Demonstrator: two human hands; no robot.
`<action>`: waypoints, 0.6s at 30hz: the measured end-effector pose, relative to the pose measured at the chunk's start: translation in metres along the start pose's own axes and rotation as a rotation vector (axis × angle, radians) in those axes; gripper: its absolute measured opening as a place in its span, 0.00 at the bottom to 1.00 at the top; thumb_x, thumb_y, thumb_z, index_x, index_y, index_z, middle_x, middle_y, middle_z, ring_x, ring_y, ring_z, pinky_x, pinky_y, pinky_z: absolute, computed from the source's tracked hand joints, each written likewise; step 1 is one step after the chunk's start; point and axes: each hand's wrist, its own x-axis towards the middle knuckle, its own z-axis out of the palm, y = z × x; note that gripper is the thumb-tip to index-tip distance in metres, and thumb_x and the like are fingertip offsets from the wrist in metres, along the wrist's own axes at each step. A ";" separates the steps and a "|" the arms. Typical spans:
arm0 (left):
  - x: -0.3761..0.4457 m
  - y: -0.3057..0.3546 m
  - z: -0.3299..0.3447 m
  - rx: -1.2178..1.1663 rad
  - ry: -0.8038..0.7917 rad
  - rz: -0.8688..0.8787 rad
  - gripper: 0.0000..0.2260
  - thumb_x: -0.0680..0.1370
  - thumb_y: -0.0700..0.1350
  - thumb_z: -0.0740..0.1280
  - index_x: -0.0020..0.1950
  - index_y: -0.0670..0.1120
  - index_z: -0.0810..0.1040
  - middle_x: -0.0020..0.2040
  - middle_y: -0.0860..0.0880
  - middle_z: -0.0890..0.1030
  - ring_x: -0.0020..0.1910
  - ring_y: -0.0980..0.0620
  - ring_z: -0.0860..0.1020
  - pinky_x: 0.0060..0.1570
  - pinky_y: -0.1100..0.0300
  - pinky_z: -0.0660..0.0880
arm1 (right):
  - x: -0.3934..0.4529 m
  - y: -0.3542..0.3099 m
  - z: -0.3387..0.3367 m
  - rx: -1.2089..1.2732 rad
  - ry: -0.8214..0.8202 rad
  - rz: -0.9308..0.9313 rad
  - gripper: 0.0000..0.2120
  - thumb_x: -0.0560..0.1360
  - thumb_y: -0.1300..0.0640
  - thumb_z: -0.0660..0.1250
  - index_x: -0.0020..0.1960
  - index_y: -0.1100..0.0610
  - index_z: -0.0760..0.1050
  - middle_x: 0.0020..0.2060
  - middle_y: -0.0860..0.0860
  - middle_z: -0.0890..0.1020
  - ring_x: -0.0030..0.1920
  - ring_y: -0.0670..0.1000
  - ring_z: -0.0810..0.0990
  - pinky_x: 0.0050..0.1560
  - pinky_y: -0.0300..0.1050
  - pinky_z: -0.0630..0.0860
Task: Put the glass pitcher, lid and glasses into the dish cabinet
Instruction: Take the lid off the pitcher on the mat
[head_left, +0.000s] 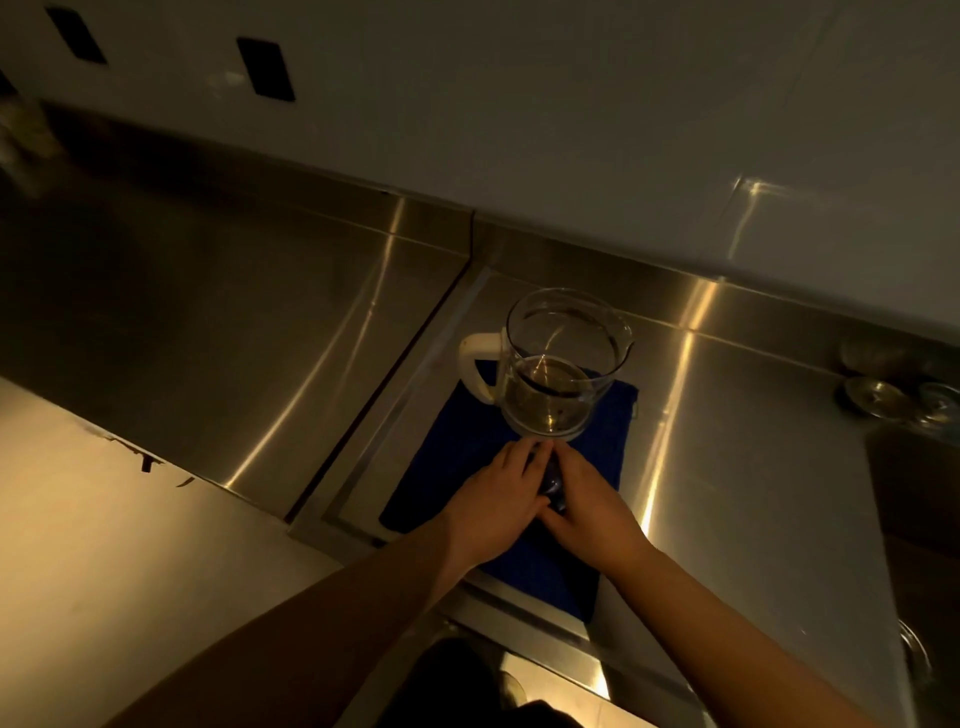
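A clear glass pitcher (563, 374) with a white handle on its left stands upright and uncovered on a dark blue cloth (462, 447), on the steel counter. Just in front of it my left hand (498, 506) and my right hand (589, 504) are pressed together on the cloth. Between them they close around a small clear glass (551, 484), which the fingers mostly hide. Whether there is one glass or two I cannot tell. My fingertips reach almost to the pitcher's base.
Two or three small round glass pieces (880, 397) sit at the far right of the steel counter (234, 332), beside a sink basin (919, 509). A white tiled wall (519, 104) with dark sockets rises behind. A pale worktop (104, 519) lies at the left.
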 end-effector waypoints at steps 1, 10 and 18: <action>0.000 -0.001 -0.001 0.010 0.005 -0.003 0.28 0.82 0.49 0.56 0.78 0.46 0.47 0.77 0.46 0.50 0.73 0.49 0.57 0.66 0.58 0.65 | 0.002 -0.002 0.002 0.022 0.008 0.011 0.32 0.72 0.51 0.71 0.71 0.49 0.60 0.61 0.45 0.73 0.58 0.41 0.74 0.54 0.39 0.75; -0.007 -0.010 -0.007 0.046 -0.053 0.049 0.29 0.80 0.49 0.60 0.77 0.53 0.50 0.76 0.45 0.52 0.72 0.46 0.59 0.64 0.54 0.67 | -0.006 0.008 0.008 0.034 -0.030 0.032 0.32 0.69 0.51 0.74 0.68 0.48 0.62 0.61 0.44 0.72 0.60 0.41 0.72 0.58 0.45 0.74; -0.004 -0.017 -0.018 0.153 -0.153 0.039 0.29 0.75 0.45 0.68 0.72 0.46 0.59 0.67 0.45 0.64 0.64 0.47 0.66 0.59 0.55 0.70 | -0.010 0.015 0.021 -0.184 -0.043 0.006 0.44 0.68 0.47 0.74 0.76 0.52 0.53 0.71 0.52 0.64 0.70 0.51 0.64 0.68 0.48 0.67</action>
